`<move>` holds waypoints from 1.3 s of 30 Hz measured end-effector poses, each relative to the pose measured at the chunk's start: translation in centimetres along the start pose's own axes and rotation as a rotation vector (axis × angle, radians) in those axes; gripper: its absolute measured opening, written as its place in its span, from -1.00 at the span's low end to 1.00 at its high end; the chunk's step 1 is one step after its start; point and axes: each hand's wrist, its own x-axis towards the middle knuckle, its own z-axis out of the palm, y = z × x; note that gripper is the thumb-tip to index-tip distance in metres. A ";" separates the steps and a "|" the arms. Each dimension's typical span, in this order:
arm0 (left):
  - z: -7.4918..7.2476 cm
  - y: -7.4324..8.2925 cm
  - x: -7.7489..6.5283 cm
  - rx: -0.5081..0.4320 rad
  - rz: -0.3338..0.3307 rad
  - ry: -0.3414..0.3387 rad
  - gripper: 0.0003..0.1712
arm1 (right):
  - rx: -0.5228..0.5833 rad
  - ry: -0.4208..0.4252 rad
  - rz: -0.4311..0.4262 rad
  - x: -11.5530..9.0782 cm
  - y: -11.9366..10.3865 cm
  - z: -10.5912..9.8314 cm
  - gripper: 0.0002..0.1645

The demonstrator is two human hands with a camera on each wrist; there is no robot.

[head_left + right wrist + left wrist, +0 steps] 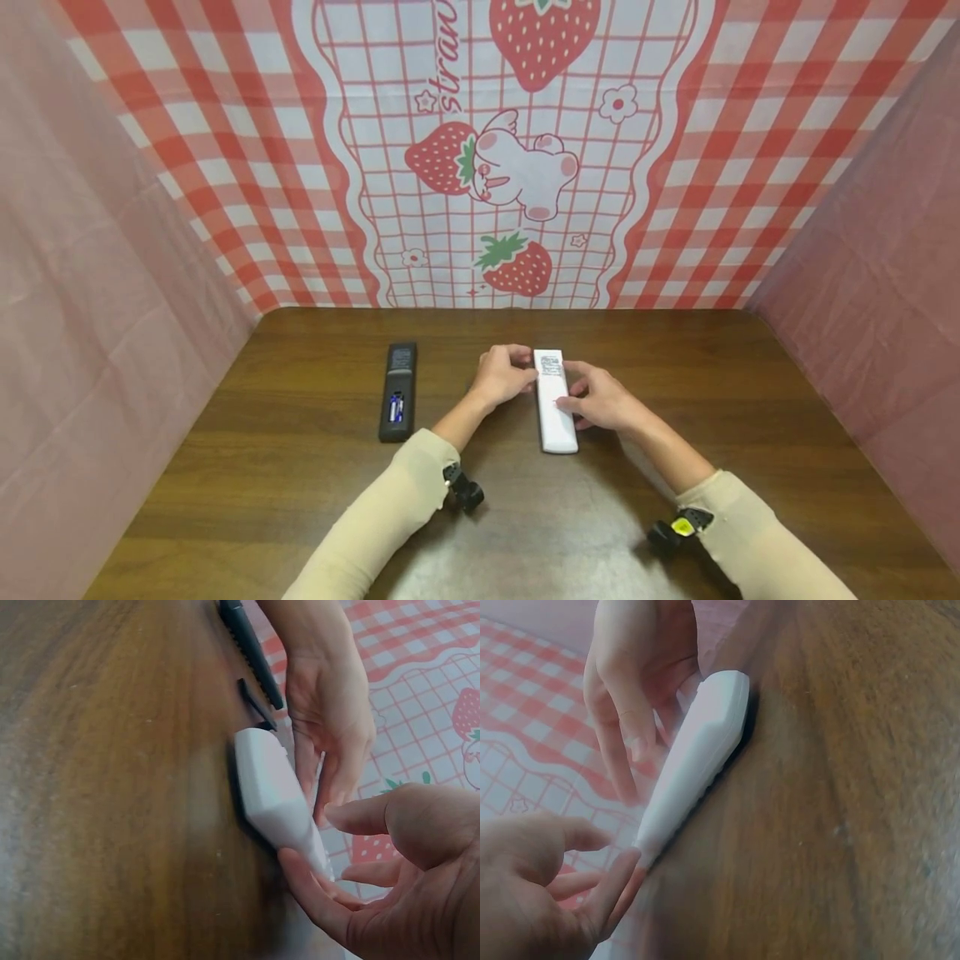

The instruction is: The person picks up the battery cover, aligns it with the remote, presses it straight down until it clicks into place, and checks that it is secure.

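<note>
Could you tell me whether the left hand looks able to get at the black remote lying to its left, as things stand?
Probably yes: the left hand touches the white remote, and only bare table lies between it and the black remote.

A dark brown wooden worktop (300, 467) with a visible grain carries two remote controls, both lying lengthwise, well apart from each other. The white remote (555, 408) lies face down near the middle, with a printed label at its far end. To its left lies the black remote (397, 392), its back compartment uncovered so that a blue battery (395, 408) shows inside.
</note>
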 end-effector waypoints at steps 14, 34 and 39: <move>-1.8 0.3 -0.1 -0.002 0.016 0.018 -0.47 | 0.003 0.020 -0.031 -0.1 -0.4 -1.1 -0.10; -3.5 0.3 -0.3 0.062 0.044 0.061 -0.48 | 0.007 0.026 -0.042 0.1 -0.7 -1.2 -0.12; -3.8 0.3 -0.5 0.087 0.059 0.067 -0.50 | 0.005 0.040 -0.040 0.1 -0.8 -1.1 -0.15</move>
